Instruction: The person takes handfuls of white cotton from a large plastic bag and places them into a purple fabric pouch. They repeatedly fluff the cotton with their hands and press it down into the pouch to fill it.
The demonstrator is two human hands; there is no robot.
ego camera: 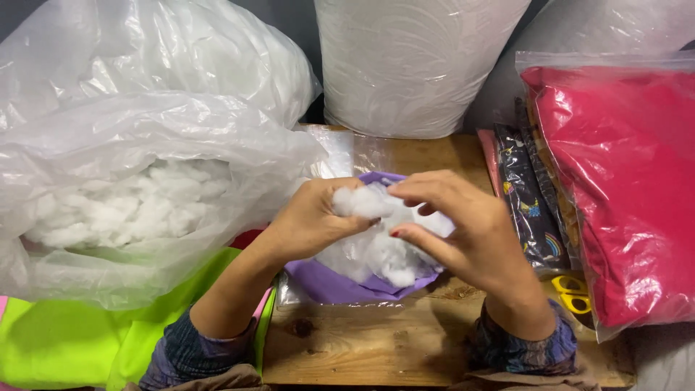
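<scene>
- Wooden worktop (376,347), frame centre: left hand (313,221) and right hand (463,232), fingers pinching white stuffing (376,250) over a purple fabric piece (333,284).
- Upper left: open plastic bag (130,130) of stuffing.

A worn wooden table (405,347) stands against a dark wall (313,29).

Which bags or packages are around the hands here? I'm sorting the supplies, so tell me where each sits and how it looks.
Clear plastic bag: left, open, crumpled, holding white stuffing.
Second clear bag: behind it, top left, bulging, white fill.
White sack: top centre, upright, rounded.
Clear flat bag: right edge, red fabric inside.
Dark patterned packets: beside the red bag, narrow, standing on edge.
Left hand and right hand: on white stuffing, centre.
</scene>
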